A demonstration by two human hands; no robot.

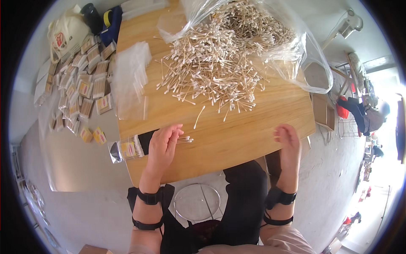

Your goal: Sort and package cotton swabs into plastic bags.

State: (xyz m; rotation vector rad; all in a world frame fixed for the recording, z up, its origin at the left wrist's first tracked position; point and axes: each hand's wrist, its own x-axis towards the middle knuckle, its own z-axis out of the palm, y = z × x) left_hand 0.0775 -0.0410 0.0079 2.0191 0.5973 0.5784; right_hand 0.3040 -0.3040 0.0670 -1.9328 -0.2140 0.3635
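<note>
My left hand (163,146) is low over the near left part of the table, its fingers close together. A few cotton swabs (186,139) stick out to the right from beneath its fingers, in its grasp as far as I can see. Just left of this hand lies a filled pack of cotton swabs (129,148) with a yellow label, beside a black strip (146,142). My right hand (288,137) hovers at the table's near right edge, fingers loosely bent and apart, with nothing visible in it. A big heap of loose cotton swabs (207,67) covers the far middle of the table.
A clear plastic bag (292,55) holds more swabs at the back right. Flat clear bags (133,80) lie on the wooden table's (237,144) left side. Several packed swab bundles (84,89) are piled further left. A round stool (197,201) stands below.
</note>
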